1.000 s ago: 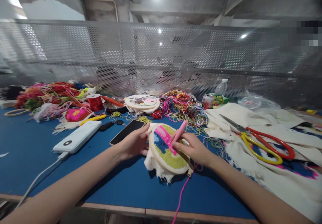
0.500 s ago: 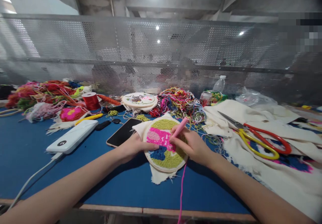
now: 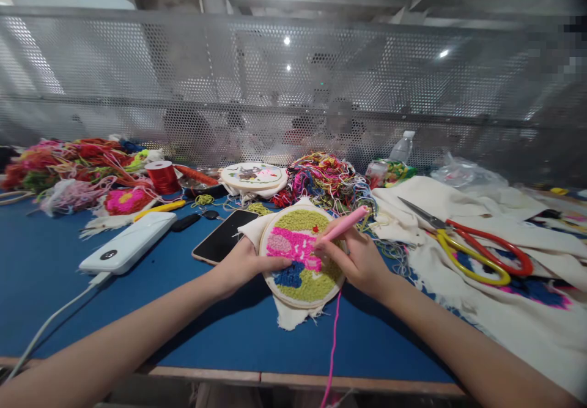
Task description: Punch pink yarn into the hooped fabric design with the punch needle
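A round embroidery hoop [image 3: 293, 295] with yellow-green, pink and blue yarn loops is tilted above the blue table. My left hand [image 3: 250, 264] grips its left edge, thumb on the front near the blue patch, other fingers hidden behind. In my right hand [image 3: 358, 255] is a pink punch pen [image 3: 346, 223], pinched between thumb and fingers, its lower end near the pink figure. A pink yarn strand [image 3: 332, 347] hangs below the hoop past the table edge. White cloth [image 3: 291, 316] sticks out around the hoop.
To the left lie a white power bank [image 3: 131, 243], a phone [image 3: 222, 237] and a red spool [image 3: 162, 177]. Behind are a second hoop [image 3: 251, 175] and a yarn heap [image 3: 325, 181]. Scissors [image 3: 481, 255] rest on cream cloth [image 3: 509, 328] at right.
The pink pen has tipped lower toward the right, and my right hand has shifted slightly right. A small red spot on the hoop now shows. The whole view has shifted slightly.
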Motion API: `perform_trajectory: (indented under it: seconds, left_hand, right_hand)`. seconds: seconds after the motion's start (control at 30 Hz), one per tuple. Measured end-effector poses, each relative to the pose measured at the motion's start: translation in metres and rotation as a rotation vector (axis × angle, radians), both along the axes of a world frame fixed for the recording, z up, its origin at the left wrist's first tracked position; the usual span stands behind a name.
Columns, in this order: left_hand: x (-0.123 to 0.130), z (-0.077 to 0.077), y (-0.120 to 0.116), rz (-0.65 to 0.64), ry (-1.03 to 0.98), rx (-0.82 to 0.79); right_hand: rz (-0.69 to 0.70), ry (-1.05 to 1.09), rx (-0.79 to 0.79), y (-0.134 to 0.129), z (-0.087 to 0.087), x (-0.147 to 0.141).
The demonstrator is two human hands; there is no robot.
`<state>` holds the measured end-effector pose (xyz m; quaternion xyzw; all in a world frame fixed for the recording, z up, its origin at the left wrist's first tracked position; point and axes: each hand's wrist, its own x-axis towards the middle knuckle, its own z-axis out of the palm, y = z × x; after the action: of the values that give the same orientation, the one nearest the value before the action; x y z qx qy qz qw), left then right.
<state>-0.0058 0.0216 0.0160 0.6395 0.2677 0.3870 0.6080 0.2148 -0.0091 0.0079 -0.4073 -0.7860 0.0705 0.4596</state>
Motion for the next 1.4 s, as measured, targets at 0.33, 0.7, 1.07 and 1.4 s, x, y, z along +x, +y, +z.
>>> perform_trajectory:
  seconds: [0.33,0.7,1.07,1.4]
  left_hand:
    - [0.002,0.004,-0.005,0.026,0.002,-0.029]
    - [0.0,0.004,-0.004,0.033,0.044,0.001]
    - [0.0,0.003,-0.002,0.035,0.072,-0.025]
    - [0.0,0.004,-0.004,0.04,0.045,-0.002]
  right_hand:
    - [0.105,-0.179,0.136,0.001,0.002,-0.005]
    - [0.021,-0.399,0.144,0.002,-0.001,-0.011]
    - [-0.091,-0.09,0.031,-0.002,-0.001,-0.005]
    - [-0.029,-0.334,0.135,0.001,0.0,-0.012]
